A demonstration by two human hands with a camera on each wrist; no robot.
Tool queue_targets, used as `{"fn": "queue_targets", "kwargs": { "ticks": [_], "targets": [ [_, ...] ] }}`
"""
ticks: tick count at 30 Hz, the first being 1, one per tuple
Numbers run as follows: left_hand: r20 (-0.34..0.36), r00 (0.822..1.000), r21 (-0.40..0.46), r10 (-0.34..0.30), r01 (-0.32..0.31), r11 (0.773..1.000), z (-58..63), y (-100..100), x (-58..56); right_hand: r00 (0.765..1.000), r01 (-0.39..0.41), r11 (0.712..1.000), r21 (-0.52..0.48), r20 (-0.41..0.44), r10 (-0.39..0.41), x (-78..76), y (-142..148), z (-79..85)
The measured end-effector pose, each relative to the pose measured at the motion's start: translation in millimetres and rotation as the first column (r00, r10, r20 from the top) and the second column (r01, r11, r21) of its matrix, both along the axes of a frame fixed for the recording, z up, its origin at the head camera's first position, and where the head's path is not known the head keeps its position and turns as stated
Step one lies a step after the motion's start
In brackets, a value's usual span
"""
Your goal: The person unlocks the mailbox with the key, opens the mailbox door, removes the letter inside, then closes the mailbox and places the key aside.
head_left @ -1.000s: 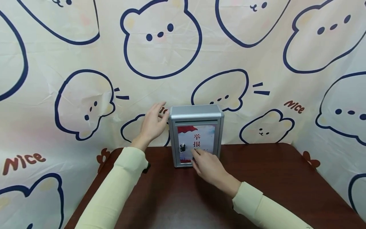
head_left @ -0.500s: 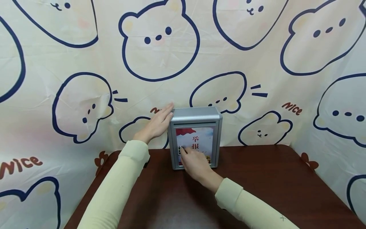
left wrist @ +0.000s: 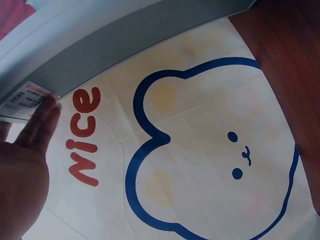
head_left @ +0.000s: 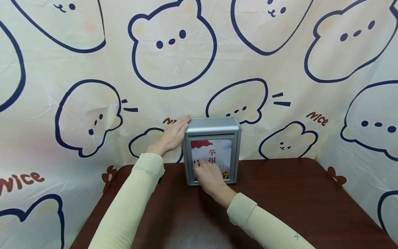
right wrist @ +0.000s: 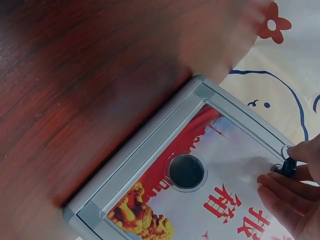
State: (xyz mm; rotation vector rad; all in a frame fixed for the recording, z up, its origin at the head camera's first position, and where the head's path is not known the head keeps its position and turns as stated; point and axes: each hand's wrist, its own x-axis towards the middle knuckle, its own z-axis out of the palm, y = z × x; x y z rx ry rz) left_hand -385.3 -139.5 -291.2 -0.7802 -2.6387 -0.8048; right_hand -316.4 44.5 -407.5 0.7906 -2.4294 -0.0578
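Observation:
A silver metal report box [head_left: 214, 129] with a printed front panel stands upright at the back of the table. Straight fingers of my left hand [head_left: 171, 138] rest against its upper left side; in the left wrist view they touch the side near a white label [left wrist: 25, 100]. My right hand [head_left: 211, 178] is at the left of the front panel. In the right wrist view its thumb and fingers pinch a black-headed key [right wrist: 288, 166] at the lock [right wrist: 276, 168]. Part of the key is hidden by the fingers.
The dark brown table [head_left: 280, 193] reaches in front of and beside the box. Right behind it hangs a cream cloth [head_left: 174, 65] with bear drawings. A round dark window [right wrist: 186, 171] sits in the box's front panel.
My right hand has moved left across the front panel to the key at the lock. My left hand has moved right and now lies against the box's upper left side.

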Motion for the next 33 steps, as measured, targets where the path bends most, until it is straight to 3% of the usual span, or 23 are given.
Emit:
{"fn": "queue_targets", "kwargs": {
  "ticks": [9,20,33],
  "targets": [
    [-0.057,0.998,0.127,-0.004,0.011,0.992,-9.2,3,-2.5,0.997,0.019,0.997,-0.075,0.080,-0.013,1.6,-2,3.4],
    [-0.116,0.993,0.163,0.012,0.007,0.987,-12.2,6,-4.1,0.999,0.026,0.995,-0.101,0.050,-0.021,0.0,-4,1.9],
    [-0.076,0.997,0.175,0.021,-0.007,0.985,-16.7,5,-1.6,0.998,0.031,0.990,-0.138,0.052,-0.024,3.4,-6,-1.6]
  ]
}}
